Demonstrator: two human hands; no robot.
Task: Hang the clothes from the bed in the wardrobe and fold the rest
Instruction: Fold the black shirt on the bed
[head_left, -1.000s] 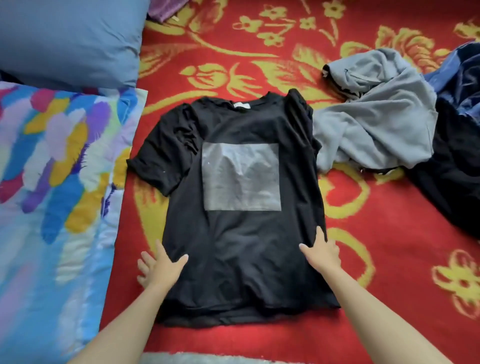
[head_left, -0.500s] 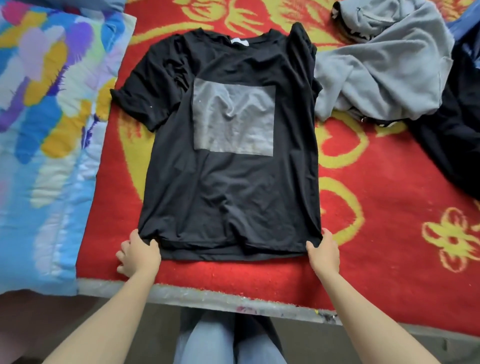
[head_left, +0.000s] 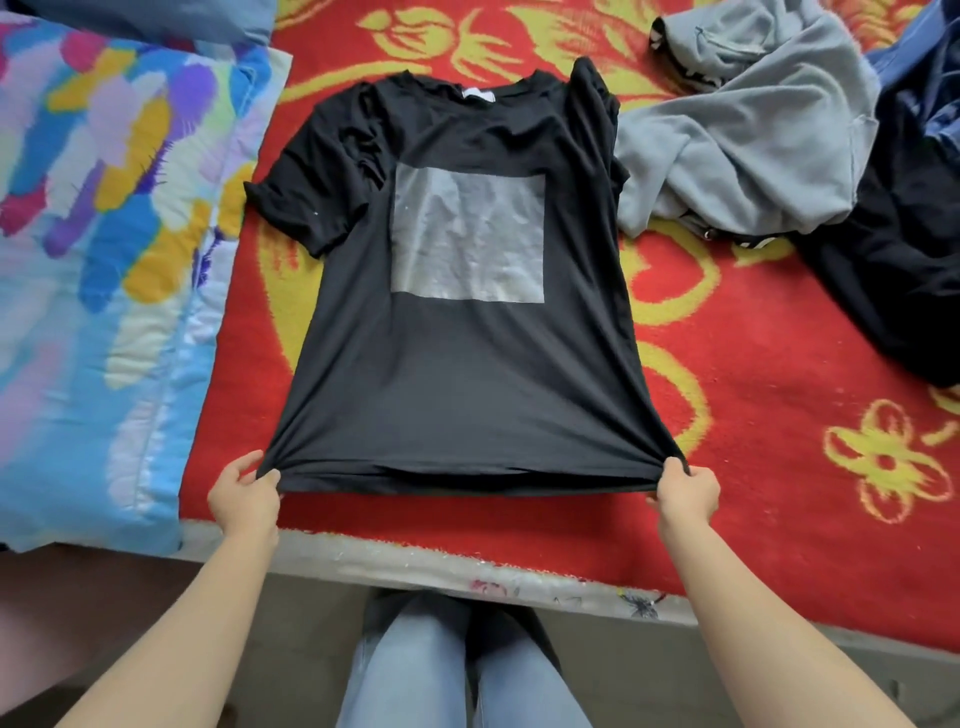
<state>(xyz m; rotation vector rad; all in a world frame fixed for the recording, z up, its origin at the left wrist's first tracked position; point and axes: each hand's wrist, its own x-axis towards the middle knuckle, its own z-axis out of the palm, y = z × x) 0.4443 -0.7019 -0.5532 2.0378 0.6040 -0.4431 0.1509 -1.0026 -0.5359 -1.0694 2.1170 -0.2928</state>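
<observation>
A black T-shirt (head_left: 467, 374) with a grey square print lies face up on the red and yellow bed cover (head_left: 779, 395), collar away from me. My left hand (head_left: 244, 493) pinches the hem's left corner. My right hand (head_left: 685, 491) pinches the hem's right corner. The hem is pulled taut between them and lifted slightly off the cover near the bed's front edge. The shirt's right sleeve is folded in along its side; the left sleeve spreads outward.
A crumpled grey garment (head_left: 753, 124) lies right of the shirt, with dark blue and black clothes (head_left: 914, 249) beyond it. A multicoloured quilt (head_left: 104, 260) covers the bed's left side under a blue pillow (head_left: 156, 15). My legs stand against the bed edge.
My hands slid from the shirt's lower body down to the hem corners, gripped them and stretched the hem outward and toward me. The view tilted down toward the bed edge.
</observation>
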